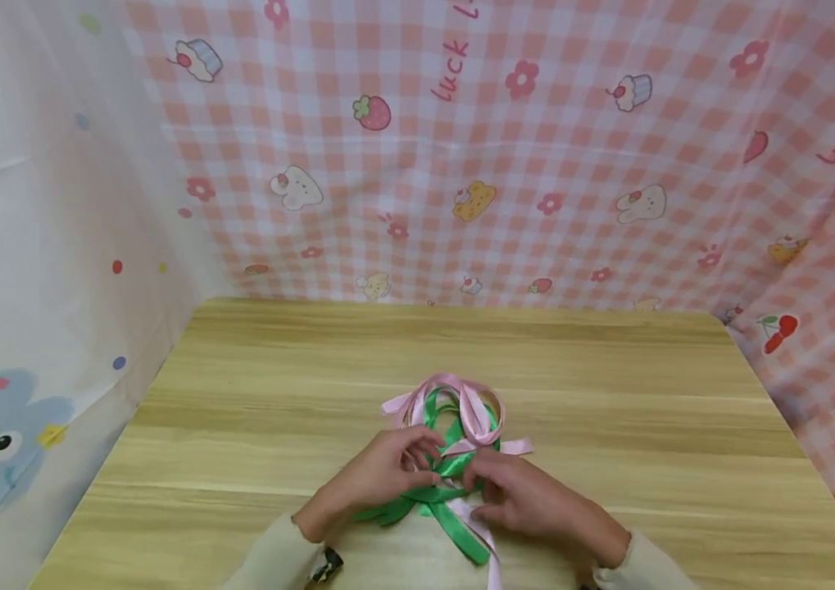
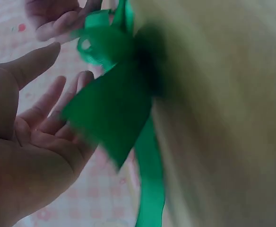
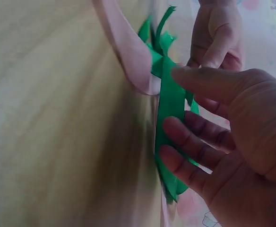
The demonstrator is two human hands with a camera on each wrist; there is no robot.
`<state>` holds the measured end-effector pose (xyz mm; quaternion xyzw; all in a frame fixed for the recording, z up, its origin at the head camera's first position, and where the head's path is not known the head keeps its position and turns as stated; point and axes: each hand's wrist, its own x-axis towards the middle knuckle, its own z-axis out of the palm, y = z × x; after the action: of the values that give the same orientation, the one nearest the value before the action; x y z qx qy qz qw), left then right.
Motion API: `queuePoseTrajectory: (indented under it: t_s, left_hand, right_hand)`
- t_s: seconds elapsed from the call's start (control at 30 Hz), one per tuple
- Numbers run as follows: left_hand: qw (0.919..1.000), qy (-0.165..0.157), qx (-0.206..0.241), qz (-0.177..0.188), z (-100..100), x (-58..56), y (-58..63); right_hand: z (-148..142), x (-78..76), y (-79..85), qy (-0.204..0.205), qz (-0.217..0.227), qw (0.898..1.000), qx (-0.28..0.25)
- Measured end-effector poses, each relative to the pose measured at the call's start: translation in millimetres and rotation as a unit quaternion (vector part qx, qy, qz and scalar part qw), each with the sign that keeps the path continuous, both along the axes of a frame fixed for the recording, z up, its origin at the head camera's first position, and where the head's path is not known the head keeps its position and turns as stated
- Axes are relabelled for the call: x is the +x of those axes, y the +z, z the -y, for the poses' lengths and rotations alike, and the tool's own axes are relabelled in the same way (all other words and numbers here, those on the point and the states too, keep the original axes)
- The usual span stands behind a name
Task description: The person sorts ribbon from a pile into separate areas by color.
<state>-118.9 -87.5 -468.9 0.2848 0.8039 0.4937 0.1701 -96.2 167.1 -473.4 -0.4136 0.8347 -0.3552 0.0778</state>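
A loose pile of ribbons lies near the front middle of the table, glossy green ribbon mixed with pale pink ribbon. My left hand is at the pile's left side, thumb and fingers apart beside the green loops. In the left wrist view a wide green ribbon end hangs in front of its fingers. On the opposite side, my right hand has loosely bent fingers at the ribbons. The right wrist view shows its thumb and fingertips spread along a flat green strip.
The wood-grain table extends around the pile. Behind it hangs a pink checked cloth, and a white patterned cloth hangs at the left. Ribbon tails trail toward the front edge between my forearms.
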Motion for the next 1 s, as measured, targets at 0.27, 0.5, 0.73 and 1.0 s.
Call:
queuePoseTrajectory:
  t_s: [0.27,0.5,0.73,1.0]
  left_hand:
    - [0.9994,0.002,-0.025,-0.023,-9,0.4,-7.2]
    - [0.9984,0.017,-0.045,-0.029,-17,-1.5,-10.2]
    - [0.997,0.039,-0.061,-0.027,-17,-3.9,-5.9]
    - [0.9959,0.07,-0.011,-0.057,-18,-3.3,5.9]
  right_hand:
    - [2,6.5,-3.3,-0.004,0.006,0.999,0.041]
    - [11,12.9,-6.5,-0.019,-0.004,0.999,0.029]
    - [11,12.3,-7.9,-0.031,-0.026,0.999,-0.007]
    - [-8,-0.6,21.5,-0.051,0.165,0.975,-0.142]
